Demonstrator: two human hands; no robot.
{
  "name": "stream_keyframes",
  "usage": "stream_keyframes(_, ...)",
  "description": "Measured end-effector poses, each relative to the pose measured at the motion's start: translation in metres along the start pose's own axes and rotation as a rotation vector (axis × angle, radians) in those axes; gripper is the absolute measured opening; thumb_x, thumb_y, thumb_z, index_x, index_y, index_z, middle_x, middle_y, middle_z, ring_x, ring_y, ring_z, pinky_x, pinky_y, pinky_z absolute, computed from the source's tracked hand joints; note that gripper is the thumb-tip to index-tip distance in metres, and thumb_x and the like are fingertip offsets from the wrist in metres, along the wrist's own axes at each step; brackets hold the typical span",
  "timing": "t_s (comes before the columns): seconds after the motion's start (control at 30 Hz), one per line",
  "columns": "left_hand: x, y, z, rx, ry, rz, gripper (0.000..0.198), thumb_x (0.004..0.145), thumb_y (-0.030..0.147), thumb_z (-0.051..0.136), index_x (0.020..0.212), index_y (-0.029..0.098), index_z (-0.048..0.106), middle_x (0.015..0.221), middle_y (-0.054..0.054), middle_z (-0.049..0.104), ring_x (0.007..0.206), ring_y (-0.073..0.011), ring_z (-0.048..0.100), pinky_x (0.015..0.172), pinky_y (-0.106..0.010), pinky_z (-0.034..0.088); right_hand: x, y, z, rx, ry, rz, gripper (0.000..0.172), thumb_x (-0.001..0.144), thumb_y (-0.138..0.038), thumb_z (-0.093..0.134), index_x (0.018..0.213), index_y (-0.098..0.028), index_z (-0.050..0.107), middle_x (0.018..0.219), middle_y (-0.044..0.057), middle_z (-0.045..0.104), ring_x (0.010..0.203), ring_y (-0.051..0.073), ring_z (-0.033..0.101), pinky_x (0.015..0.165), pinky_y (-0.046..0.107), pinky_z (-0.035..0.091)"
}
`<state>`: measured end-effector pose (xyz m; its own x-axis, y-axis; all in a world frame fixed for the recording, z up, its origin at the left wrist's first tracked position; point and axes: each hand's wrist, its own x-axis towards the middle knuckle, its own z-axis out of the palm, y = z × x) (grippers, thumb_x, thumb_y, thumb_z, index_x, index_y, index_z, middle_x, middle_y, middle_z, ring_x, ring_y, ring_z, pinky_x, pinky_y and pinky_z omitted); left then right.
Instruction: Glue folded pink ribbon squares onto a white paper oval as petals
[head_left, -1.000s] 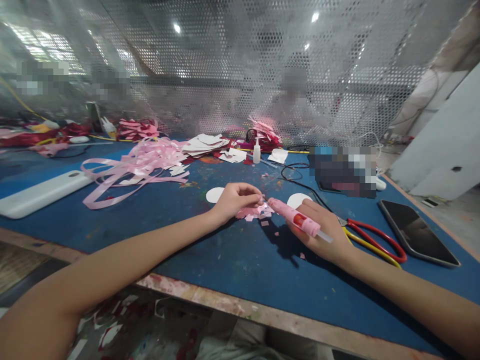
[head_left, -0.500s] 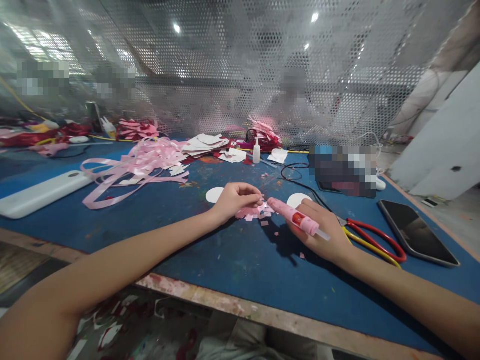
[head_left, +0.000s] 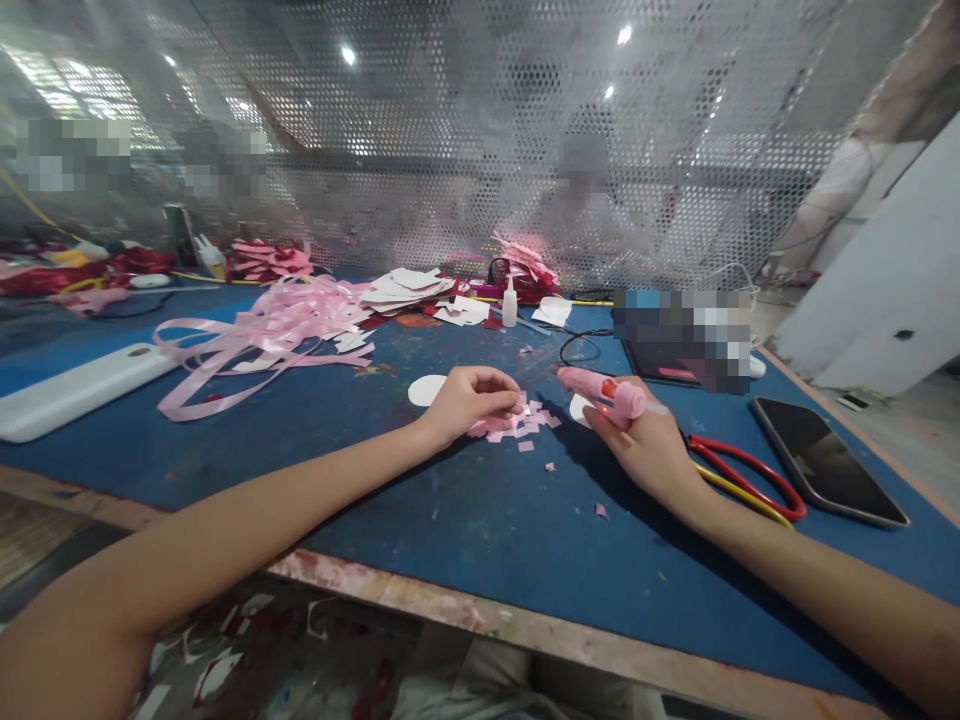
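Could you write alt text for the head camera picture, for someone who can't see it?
The person's right hand holds a pink pen-shaped tool above a blue table, while the left hand pinches small pink pieces. Red scissors and a phone lie at right.

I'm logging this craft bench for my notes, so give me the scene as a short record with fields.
surface: blue table
left hand: fingers curled, tips pinching small pink pieces
right hand: holds pink glue pen, tip lifted off the table, pointing left
right of right hand: red-handled scissors, black phone
behind left hand: white disc
further back: pink ribbon pile, white bottle
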<state>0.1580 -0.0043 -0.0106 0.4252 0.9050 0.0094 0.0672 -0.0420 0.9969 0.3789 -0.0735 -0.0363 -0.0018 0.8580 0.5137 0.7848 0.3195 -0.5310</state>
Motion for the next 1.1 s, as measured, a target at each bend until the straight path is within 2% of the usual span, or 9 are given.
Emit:
stream_keyframes(0.13,0.000,0.000,0.000,0.046,-0.007,0.026,0.011,0.066,0.019,0.071,0.071,0.012,0.065,0.063,-0.002,0.068,0.054,-0.0091,0.062,0.054,-0.018,0.051,0.004,0.006,0.003,0.029,0.132,0.050,0.034,0.079,-0.037,0.053,0.107,-0.017,0.052,0.100,0.010,0.056,0.093,0.024,0.053,0.082,0.039,0.042)
stream_keyframes(0.27,0.000,0.000,0.000,0.043,-0.016,0.027,0.011,0.065,0.019,0.070,0.071,0.012,0.064,0.061,-0.002,0.067,0.054,-0.0097,0.063,0.053,-0.018,0.050,0.004,0.003,-0.001,0.056,0.372,0.102,0.043,0.076,-0.038,0.059,0.111,-0.018,0.045,0.103,0.009,0.051,0.089,0.021,0.052,0.076,0.037,0.044)
stream_keyframes(0.33,0.000,0.000,0.000,0.026,-0.025,0.026,0.012,0.065,0.019,0.071,0.071,0.012,0.064,0.061,-0.001,0.067,0.054,-0.0096,0.063,0.052,-0.018,0.050,0.000,-0.001,-0.007,0.017,0.529,-0.003,0.034,0.077,-0.033,0.058,0.105,-0.020,0.045,0.098,0.008,0.050,0.086,0.020,0.051,0.073,0.036,0.044)
stream_keyframes(0.4,-0.001,-0.001,0.001,-0.004,-0.040,0.018,0.012,0.064,0.019,0.071,0.071,0.012,0.063,0.060,-0.001,0.067,0.054,-0.0097,0.063,0.052,-0.018,0.049,-0.006,-0.004,-0.012,-0.055,0.608,-0.226,0.026,0.077,-0.026,0.058,0.099,-0.021,0.045,0.091,0.007,0.051,0.083,0.020,0.051,0.072,0.037,0.044)
stream_keyframes(0.47,-0.004,-0.001,0.003,-0.040,-0.063,-0.003,0.013,0.064,0.019,0.071,0.071,0.013,0.063,0.059,-0.001,0.066,0.054,-0.0096,0.063,0.051,-0.017,0.048,-0.011,-0.008,-0.014,-0.100,0.559,-0.447,0.023,0.075,-0.021,0.060,0.092,-0.024,0.046,0.082,0.004,0.053,0.076,0.018,0.053,0.069,0.035,0.044)
stream_keyframes(0.53,-0.007,0.000,0.006,-0.055,-0.099,-0.026,0.014,0.064,0.020,0.072,0.071,0.013,0.063,0.059,-0.001,0.066,0.052,-0.0086,0.061,0.046,-0.015,0.044,-0.015,-0.012,-0.013,-0.108,0.395,-0.542,0.018,0.075,-0.019,0.059,0.087,-0.025,0.048,0.071,-0.001,0.056,0.063,0.015,0.055,0.061,0.029,0.044)
stream_keyframes(0.67,-0.016,0.003,0.015,-0.073,-0.197,-0.040,0.014,0.064,0.020,0.073,0.070,0.012,0.063,0.060,0.000,0.066,0.052,-0.0068,0.059,0.049,-0.015,0.044,-0.017,-0.019,-0.003,-0.118,0.015,-0.409,0.011,0.082,-0.022,0.052,0.092,-0.022,0.056,0.062,-0.004,0.064,0.045,0.009,0.052,0.049,0.022,0.038)
stream_keyframes(0.73,-0.021,0.004,0.019,-0.071,-0.237,-0.035,0.014,0.064,0.020,0.074,0.069,0.012,0.064,0.061,0.000,0.066,0.055,-0.0076,0.060,0.056,-0.019,0.049,-0.017,-0.020,0.001,-0.118,-0.080,-0.363,0.014,0.083,-0.026,0.051,0.093,-0.020,0.060,0.060,-0.004,0.065,0.045,0.009,0.053,0.048,0.022,0.036)
stream_keyframes(1.1,-0.023,0.003,0.023,-0.010,-0.313,0.011,0.012,0.065,0.018,0.073,0.067,0.010,0.064,0.063,-0.002,0.067,0.055,-0.0077,0.059,0.058,-0.020,0.049,-0.018,-0.021,0.005,-0.095,-0.139,-0.392,0.018,0.086,-0.028,0.049,0.086,-0.022,0.066,0.054,-0.005,0.062,0.043,0.007,0.049,0.047,0.020,0.033)
